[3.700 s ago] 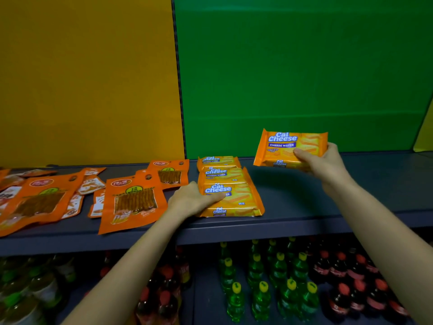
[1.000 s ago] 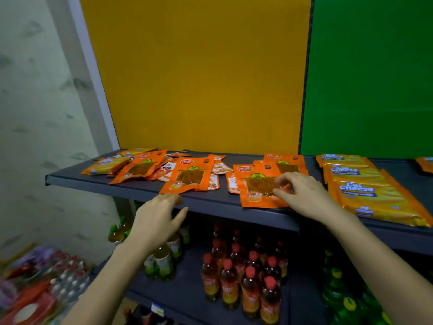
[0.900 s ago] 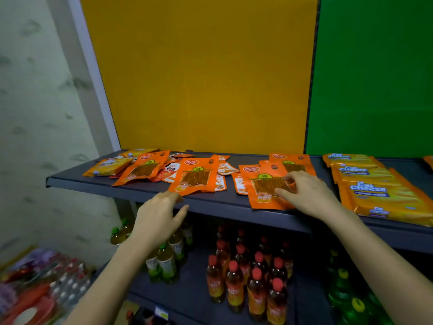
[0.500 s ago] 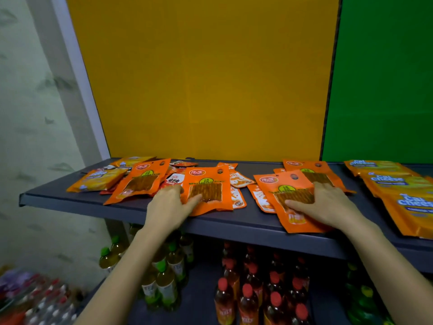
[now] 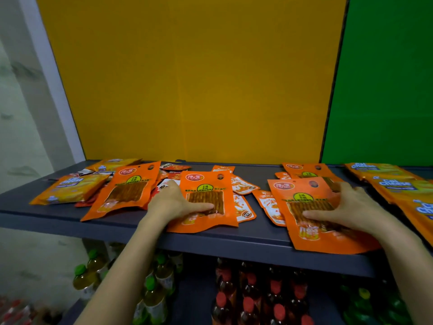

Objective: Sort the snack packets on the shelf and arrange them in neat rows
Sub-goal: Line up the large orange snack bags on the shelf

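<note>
Both hands are working on the dark shelf (image 5: 234,240). The left hand (image 5: 173,202) is lying on the left edge of the middle orange pouch (image 5: 206,184), with the thumb stretched flat across its clear window. The fingers are bending down beside that edge, over a small dark-printed sachet (image 5: 164,185). I can't tell whether they're hooking under the pouch or just resting. The right hand (image 5: 349,207) is lying spread and flat, palm down, on the right orange pouch (image 5: 302,191). Its thumb is running along the window, and its fingertips are reaching the rear orange pouch (image 5: 304,170) that's sitting partly under it. The front edge of the right pouch is hanging over the shelf lip, just below that wrist. Between the two hands, small orange-and-white sachets (image 5: 269,205) are lying loose, some tucked under the pouches' edges. Just left of the left hand, a third orange pouch (image 5: 126,191) is lying tilted and overlapping more sachets. Further left, loose Cal Cheese packets (image 5: 72,188) are sitting askew. Right of the right hand, a Cal Cheese row (image 5: 398,186) is running front to back, shingled, close by its fingers. Under both forearms, on the lower shelf, bottles (image 5: 248,301) with red and green caps are standing. Behind the hands there's a yellow panel (image 5: 187,78), and behind the right-hand packets a green panel (image 5: 386,78).
</note>
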